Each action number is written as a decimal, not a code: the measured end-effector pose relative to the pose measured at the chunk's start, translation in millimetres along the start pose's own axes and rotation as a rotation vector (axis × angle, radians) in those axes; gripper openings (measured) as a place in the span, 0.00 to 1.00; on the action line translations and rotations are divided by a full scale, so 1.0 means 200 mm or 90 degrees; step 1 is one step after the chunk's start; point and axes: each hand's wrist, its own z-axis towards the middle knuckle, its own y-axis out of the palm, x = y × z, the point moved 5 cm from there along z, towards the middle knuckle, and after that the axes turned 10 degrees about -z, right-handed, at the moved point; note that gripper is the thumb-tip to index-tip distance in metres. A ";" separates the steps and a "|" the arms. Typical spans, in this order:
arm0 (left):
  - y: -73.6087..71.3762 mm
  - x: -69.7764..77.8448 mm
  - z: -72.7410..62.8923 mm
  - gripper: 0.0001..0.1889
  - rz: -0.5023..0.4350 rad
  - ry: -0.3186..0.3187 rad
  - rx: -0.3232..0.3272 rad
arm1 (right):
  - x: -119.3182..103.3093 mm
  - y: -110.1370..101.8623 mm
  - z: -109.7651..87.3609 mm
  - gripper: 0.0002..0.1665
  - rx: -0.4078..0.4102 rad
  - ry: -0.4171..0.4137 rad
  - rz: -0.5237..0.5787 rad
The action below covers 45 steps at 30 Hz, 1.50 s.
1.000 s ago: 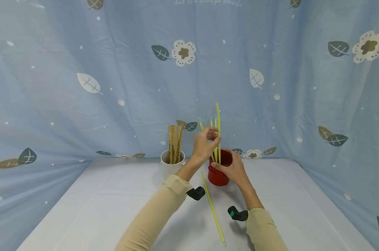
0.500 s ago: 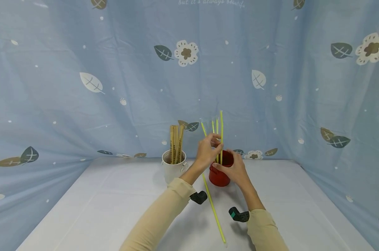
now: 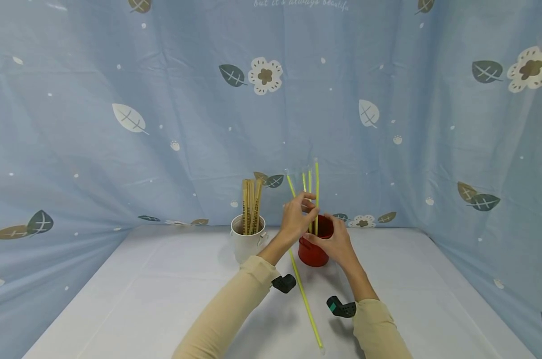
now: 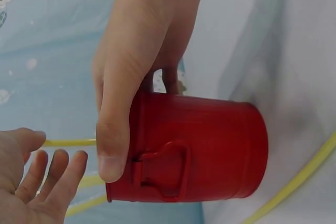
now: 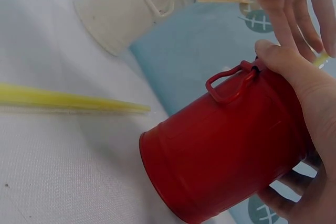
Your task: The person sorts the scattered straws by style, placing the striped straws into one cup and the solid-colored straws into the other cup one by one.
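In the head view my left hand (image 3: 294,218) pinches a yellow straw (image 3: 317,185) between thumb and fingers. The straw stands upright, its lower end inside the red bucket (image 3: 313,253). My right hand (image 3: 337,240) grips that bucket around its rim, thumb on the near side; the right wrist view shows its fingers around the far side. Several more yellow straws (image 3: 290,183) in clear wrappers lean in the bucket, partly hidden by my left hand. Another yellow straw (image 3: 305,301) lies on the table in front of the bucket.
A white bucket (image 3: 246,248) with several paper-wrapped sticks (image 3: 251,204) stands left of the red one. Behind the white table (image 3: 163,279) hangs a blue patterned curtain (image 3: 185,99). Black wrist cameras (image 3: 341,306) stick out from both sleeves.
My left hand has come down slightly with the pinched straw, lowering it deeper into the red bucket, then stays nearly still. My right hand keeps its grip on the bucket.
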 end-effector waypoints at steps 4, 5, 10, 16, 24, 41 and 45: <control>0.00 -0.01 0.00 0.16 -0.020 -0.003 -0.006 | 0.00 0.00 0.00 0.58 0.001 0.002 -0.001; 0.00 -0.01 0.00 0.16 -0.027 -0.003 -0.007 | 0.00 0.00 0.00 0.58 0.002 0.002 0.000; -0.01 -0.01 0.00 0.15 -0.066 -0.007 -0.003 | 0.00 0.00 0.00 0.56 0.007 -0.005 0.006; -0.02 -0.03 0.00 0.15 -0.104 -0.016 -0.002 | -0.01 0.00 0.00 0.53 0.012 -0.011 0.024; -0.06 -0.06 -0.01 0.18 -0.195 -0.036 0.004 | -0.02 -0.01 -0.01 0.53 0.011 0.000 0.024; -0.16 -0.15 -0.16 0.18 -0.189 -0.066 -0.021 | -0.02 -0.01 -0.01 0.56 0.006 0.005 0.026; -0.17 -0.18 -0.20 0.17 -0.206 -0.073 -0.010 | -0.02 -0.01 -0.01 0.57 0.002 0.010 0.023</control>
